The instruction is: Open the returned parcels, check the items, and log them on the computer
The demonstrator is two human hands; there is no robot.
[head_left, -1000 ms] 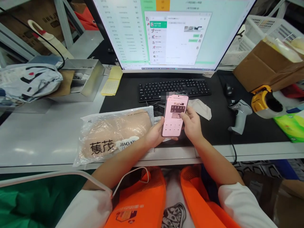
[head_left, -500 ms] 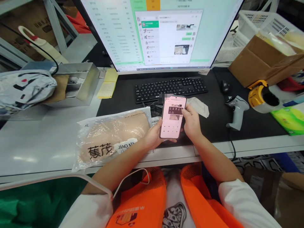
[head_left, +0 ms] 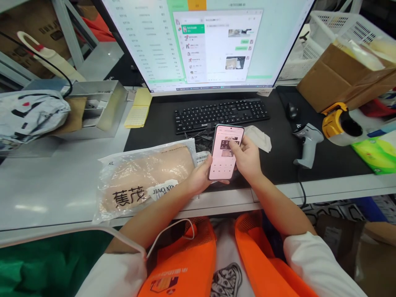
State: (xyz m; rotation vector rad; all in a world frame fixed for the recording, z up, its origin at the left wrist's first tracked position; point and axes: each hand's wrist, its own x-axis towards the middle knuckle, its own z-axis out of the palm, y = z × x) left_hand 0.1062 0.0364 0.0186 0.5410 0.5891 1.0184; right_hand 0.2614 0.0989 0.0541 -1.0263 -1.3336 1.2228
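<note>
Fingers of the left hand curl under the lower end of a pink phone and cradle it. The right hand closes on the phone's right edge with its thumb laid across the lit screen. Both hands therefore hold the phone, tilted up toward the face, just above the near edge of the black mat on the counter.

As I judge it, working the screen well means letting the left hand carry the weight. The right thumb is then free to tap lightly and squarely on the small buttons without dragging. Resting both wrists near the counter edge would steady the phone.

A clear bagged garment, tan with printed lettering, lies flat just left of the phone, and its near corner sits under the left wrist. A crumpled white wrapper lies just behind the right hand. Beyond the phone sits a black keyboard below a large monitor showing a chat window over a spreadsheet. To the right are a mouse, a grey barcode scanner and a yellow tape dispenser. A cardboard box stands behind them. A metal tray and a yellow pad sit at the far left.
</note>
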